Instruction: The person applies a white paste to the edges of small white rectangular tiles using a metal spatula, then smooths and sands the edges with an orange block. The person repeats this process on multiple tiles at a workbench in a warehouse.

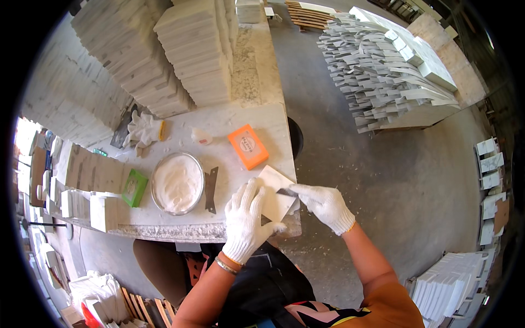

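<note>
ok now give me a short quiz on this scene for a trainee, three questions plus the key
1. Which gloved hand has its fingers on the left side of the pale tile?
2. True or false: the orange box lies to the right of the round bowl.
3. Fill in: the right hand holds a dark flat ____ over the tile.

Key:
1. The left hand.
2. True.
3. Blade.

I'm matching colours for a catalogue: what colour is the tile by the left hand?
The tile is creamy white, best seen in the head view.
</note>
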The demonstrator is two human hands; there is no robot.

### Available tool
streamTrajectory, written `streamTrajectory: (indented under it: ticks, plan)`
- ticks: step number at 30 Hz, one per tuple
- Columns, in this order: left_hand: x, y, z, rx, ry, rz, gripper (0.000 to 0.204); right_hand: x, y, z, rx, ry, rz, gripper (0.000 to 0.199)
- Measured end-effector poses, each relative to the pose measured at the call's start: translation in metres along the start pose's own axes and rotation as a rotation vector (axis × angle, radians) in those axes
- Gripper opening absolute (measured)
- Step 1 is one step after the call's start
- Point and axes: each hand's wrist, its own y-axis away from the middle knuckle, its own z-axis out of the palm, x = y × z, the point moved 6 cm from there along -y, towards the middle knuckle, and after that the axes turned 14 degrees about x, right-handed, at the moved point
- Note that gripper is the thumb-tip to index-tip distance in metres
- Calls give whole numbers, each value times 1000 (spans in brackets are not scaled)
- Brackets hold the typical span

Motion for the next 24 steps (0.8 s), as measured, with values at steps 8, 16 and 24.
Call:
streamTrajectory:
  ticks: [8,16,24]
  plan:
    - [0,0,2,1,-3,-4,101,8,-33,7,107,97,-229,29]
    - [0,0,1,-11,-19,-6,101,-1,-15,6,-21,202,-167,28]
    - [0,-2,1,-18,-6,-21,98,8,-34,9,26,113,-207,33]
